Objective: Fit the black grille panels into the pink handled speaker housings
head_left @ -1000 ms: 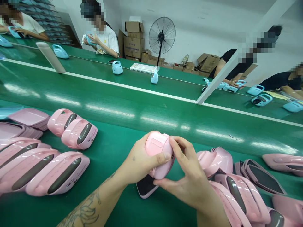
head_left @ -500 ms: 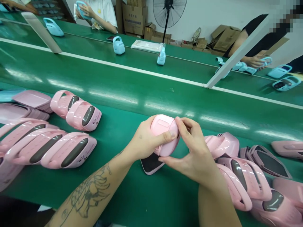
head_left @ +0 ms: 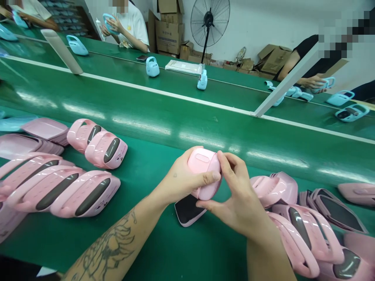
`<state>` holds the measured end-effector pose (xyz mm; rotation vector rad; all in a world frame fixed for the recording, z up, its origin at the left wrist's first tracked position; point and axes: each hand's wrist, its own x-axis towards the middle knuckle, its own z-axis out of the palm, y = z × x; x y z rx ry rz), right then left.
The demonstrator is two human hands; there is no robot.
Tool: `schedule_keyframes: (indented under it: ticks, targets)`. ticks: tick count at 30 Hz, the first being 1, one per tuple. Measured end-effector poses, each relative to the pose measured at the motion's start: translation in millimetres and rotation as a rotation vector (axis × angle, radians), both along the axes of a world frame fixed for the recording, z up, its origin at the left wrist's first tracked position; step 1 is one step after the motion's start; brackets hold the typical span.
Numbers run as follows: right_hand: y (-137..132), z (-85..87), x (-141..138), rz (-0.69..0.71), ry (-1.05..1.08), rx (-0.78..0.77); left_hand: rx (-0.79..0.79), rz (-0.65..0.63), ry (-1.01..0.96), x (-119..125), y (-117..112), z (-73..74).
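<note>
I hold a small pink plastic casing [head_left: 202, 166] above the green bench with both hands. My left hand [head_left: 180, 180] wraps it from the left, thumb pressed across its front. My right hand [head_left: 238, 199] grips its right side with curled fingers. Under my hands a pink part with a dark panel [head_left: 187, 210] lies flat on the bench. Pink casings with dark windows [head_left: 84, 193] lie in rows at the left. More pink casings [head_left: 304, 234] are piled at the right.
A green conveyor belt [head_left: 164, 109] runs across beyond the bench, with white dividers [head_left: 288, 82]. Blue casings [head_left: 152, 66] stand on its far side, where other people sit handling blue parts. A standing fan [head_left: 209, 19] and cardboard boxes [head_left: 168, 33] are behind them.
My hands keep their hold on the pink casing, with only slight finger shifts. The view dipped and then rose again a little.
</note>
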<state>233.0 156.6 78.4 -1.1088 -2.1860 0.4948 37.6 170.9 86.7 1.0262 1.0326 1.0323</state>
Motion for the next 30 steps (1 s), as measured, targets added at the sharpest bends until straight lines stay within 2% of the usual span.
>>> schedule_keyframes:
  ticks: [12,22,30]
  targets:
    - [-6.8,8.0,-3.1,0.001,0.021,0.022,0.019,0.070,0.110,3.9,-7.5,1.7]
    - [-4.2,4.6,-1.6,0.017,0.051,0.072,0.074,0.102,0.131,5.5,-6.9,-1.5]
    - [4.2,-1.6,-1.3,0.035,0.066,0.057,0.081,0.132,0.071,12.3,-1.4,-8.5]
